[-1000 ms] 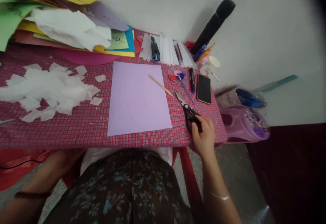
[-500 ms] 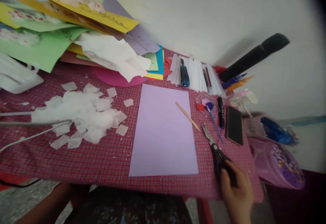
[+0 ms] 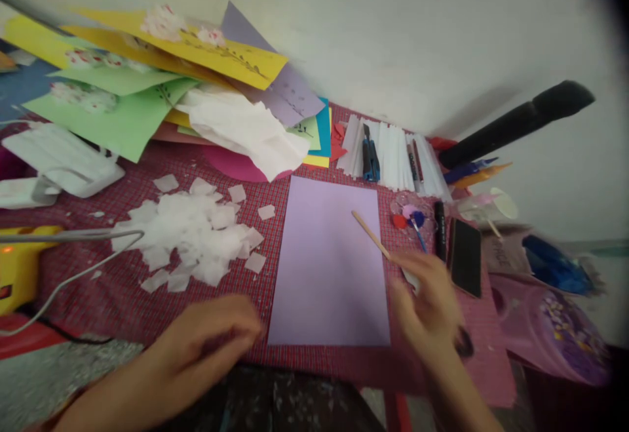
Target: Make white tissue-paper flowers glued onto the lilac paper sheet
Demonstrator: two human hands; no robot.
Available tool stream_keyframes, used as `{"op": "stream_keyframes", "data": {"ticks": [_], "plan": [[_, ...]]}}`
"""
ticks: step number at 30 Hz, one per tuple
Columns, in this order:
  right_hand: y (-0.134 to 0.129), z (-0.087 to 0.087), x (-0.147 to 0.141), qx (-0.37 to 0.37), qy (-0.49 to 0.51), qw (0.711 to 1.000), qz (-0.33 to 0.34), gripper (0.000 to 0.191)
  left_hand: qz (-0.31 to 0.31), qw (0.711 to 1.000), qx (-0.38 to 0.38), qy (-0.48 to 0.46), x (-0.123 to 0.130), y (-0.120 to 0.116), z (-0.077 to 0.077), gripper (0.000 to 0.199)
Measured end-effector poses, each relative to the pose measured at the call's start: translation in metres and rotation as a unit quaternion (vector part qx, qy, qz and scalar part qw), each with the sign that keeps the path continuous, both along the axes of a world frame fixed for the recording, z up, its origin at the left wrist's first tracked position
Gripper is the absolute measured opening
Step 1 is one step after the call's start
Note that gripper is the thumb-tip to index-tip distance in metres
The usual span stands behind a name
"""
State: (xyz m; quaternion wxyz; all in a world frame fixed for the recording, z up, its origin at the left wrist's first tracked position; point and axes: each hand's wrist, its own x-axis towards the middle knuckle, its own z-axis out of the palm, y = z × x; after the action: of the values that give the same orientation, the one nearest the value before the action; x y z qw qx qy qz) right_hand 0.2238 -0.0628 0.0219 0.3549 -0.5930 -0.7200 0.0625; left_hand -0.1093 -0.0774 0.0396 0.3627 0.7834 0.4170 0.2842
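Note:
A plain purple sheet of paper (image 3: 324, 274) lies on the checked tablecloth in front of me. Across its right edge rests a thin wooden stick (image 3: 369, 233). My right hand (image 3: 427, 301), slightly blurred, hovers at the stick's lower end with thumb and fingers apart; whether it touches the stick I cannot tell. Beneath that hand lie the scissors (image 3: 464, 343), mostly covered, one dark handle showing. Near the table's front edge, left of the sheet, is my left hand (image 3: 211, 333). Its fingers are loosely curled in, and nothing shows in them.
White paper squares (image 3: 191, 235) are heaped on the left, by a cable and a yellow glue gun (image 3: 19, 261). Behind are decorated coloured sheets (image 3: 122, 117), white strips (image 3: 390, 153) and a box cutter (image 3: 370, 157). A paint palette (image 3: 410, 212), marker (image 3: 440, 229) and phone (image 3: 466, 258) lie right.
My right hand has let go of the scissors and moved up and left to the wooden stick. The left hand has come up over the table's front edge. The view has shifted slightly.

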Motion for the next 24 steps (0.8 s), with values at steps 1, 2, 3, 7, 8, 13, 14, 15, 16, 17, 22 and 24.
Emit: {"op": "stream_keyframes", "data": {"ticks": [1, 2, 3, 7, 8, 13, 14, 15, 16, 17, 22, 24], "plan": [[0.024, -0.003, -0.016, -0.044, 0.049, 0.996, 0.062, 0.022, -0.021, 0.999, 0.031, -0.011, 0.019, 0.02, 0.0, 0.018], [0.047, -0.009, -0.031, -0.089, 0.102, 0.985, 0.109, 0.02, -0.041, 0.996, 0.077, -0.029, 0.042, 0.041, -0.003, 0.021], [0.066, -0.016, -0.043, -0.135, 0.167, 0.967, 0.139, 0.019, -0.056, 0.988, 0.14, -0.043, 0.065, 0.062, -0.01, 0.023], [0.101, -0.044, -0.062, -0.262, 0.426, 0.856, 0.128, 0.022, -0.022, 0.958, 0.258, -0.127, 0.133, 0.114, -0.048, 0.04], [0.1, -0.048, -0.06, -0.274, 0.446, 0.842, 0.13, 0.022, -0.038, 0.953, 0.272, -0.13, 0.138, 0.116, -0.056, 0.04], [0.078, -0.055, -0.047, -0.296, 0.359, 0.85, 0.247, 0.019, -0.062, 0.954, 0.265, -0.124, 0.122, 0.096, -0.068, 0.036], [0.075, -0.057, -0.047, -0.288, 0.349, 0.855, 0.252, 0.02, -0.044, 0.959, 0.254, -0.123, 0.118, 0.093, -0.069, 0.033], [0.073, -0.059, -0.048, -0.28, 0.341, 0.861, 0.254, 0.02, -0.033, 0.961, 0.246, -0.122, 0.116, 0.092, -0.07, 0.031], [0.072, -0.06, -0.048, -0.272, 0.331, 0.867, 0.254, 0.021, -0.03, 0.961, 0.245, -0.122, 0.115, 0.092, -0.07, 0.03], [0.073, -0.061, -0.049, -0.265, 0.321, 0.874, 0.252, 0.021, -0.033, 0.96, 0.249, -0.122, 0.116, 0.094, -0.07, 0.029], [0.089, -0.056, -0.048, -0.233, 0.294, 0.894, 0.247, 0.022, -0.045, 0.95, 0.282, -0.122, 0.123, 0.112, -0.063, 0.027], [0.091, -0.053, -0.05, -0.221, 0.291, 0.902, 0.231, 0.021, -0.016, 0.958, 0.264, -0.108, 0.122, 0.112, -0.06, 0.031]]}}
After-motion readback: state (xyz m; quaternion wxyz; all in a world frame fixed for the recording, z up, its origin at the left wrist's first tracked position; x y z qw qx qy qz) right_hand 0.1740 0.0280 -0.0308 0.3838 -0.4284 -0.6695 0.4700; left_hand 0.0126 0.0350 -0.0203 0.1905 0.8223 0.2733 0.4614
